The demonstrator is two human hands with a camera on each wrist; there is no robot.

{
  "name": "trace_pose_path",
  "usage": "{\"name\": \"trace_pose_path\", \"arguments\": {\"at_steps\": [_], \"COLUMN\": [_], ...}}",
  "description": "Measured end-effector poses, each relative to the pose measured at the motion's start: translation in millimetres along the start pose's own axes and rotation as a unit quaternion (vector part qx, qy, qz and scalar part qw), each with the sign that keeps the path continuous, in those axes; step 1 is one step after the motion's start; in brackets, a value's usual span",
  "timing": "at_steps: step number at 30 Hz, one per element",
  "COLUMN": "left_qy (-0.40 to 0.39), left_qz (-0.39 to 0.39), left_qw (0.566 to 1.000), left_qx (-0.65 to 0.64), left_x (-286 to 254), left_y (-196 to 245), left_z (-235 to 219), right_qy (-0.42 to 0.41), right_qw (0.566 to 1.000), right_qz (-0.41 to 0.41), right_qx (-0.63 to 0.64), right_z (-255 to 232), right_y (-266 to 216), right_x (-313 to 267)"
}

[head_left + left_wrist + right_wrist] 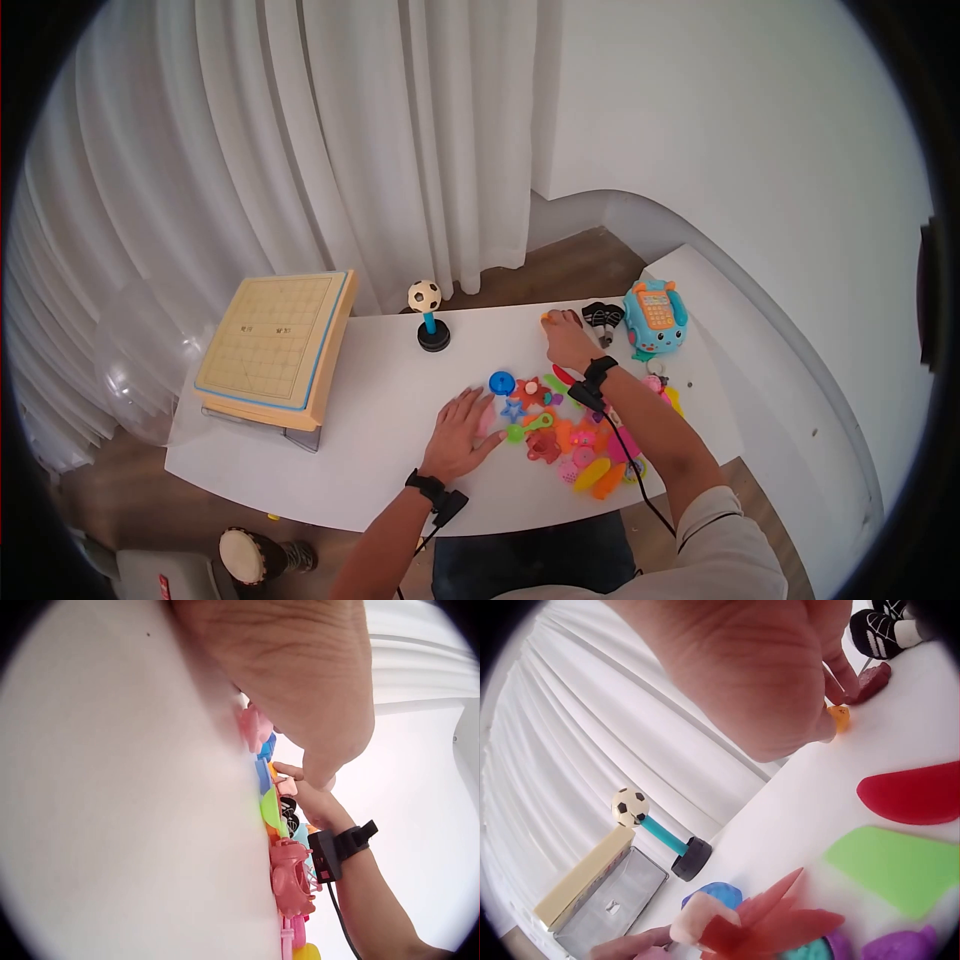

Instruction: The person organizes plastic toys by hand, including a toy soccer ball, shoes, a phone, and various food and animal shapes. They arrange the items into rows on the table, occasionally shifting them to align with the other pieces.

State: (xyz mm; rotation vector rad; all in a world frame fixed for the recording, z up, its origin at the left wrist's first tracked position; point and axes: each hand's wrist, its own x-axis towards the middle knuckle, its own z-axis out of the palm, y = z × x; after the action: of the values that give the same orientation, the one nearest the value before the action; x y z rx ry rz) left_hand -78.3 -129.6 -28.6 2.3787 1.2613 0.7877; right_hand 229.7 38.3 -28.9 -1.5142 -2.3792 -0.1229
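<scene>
My left hand (457, 436) lies on the white table with its fingers extended, left of the toy pile. A pink toy (256, 727) is beside its thumb side, partly hidden by the hand in the left wrist view. At the table's far side, my right hand (570, 343) pinches a small orange toy (840, 718) between thumb and fingers, close over the tabletop. Just beyond its fingertips lies a dark red, lumpy piece (874, 681). Nearer to me are a red blade-shaped piece (911, 793), a light green flat piece (896, 866) and a red star-like toy (530, 391).
Black-and-white baby shoes (603, 320) and a blue toy telephone (657, 318) stand at the back right. A soccer-ball stand (433, 335) is at the back middle. A wooden board (270, 340) leans on a wire stand at left. Several colourful toys, including a blue round one (502, 383), lie between my arms.
</scene>
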Motion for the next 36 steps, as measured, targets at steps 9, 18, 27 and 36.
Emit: {"name": "trace_pose_path", "arguments": {"at_steps": [9,18,27,36], "left_qy": [0.001,0.004,0.007,0.037], "left_qz": [-0.001,0.003,0.002,-0.070], "left_qw": [1.000,1.000,1.000,0.969], "left_qx": [0.004,0.008,-0.019,-0.235], "left_x": [-1,-1,-1,-1], "left_y": [-2,-5,-3,-28], "left_z": [3,6,2,13], "right_qy": [0.007,-0.069,0.082,0.386], "right_qw": [0.999,0.992,0.974,0.795], "right_qz": [0.050,0.069,0.126,0.359], "right_qx": [-0.005,-0.080,0.169,0.301], "right_z": [3,-11,-138,-131], "right_y": [24,12,19,26], "right_x": [-9,-16,-62,-258]}}
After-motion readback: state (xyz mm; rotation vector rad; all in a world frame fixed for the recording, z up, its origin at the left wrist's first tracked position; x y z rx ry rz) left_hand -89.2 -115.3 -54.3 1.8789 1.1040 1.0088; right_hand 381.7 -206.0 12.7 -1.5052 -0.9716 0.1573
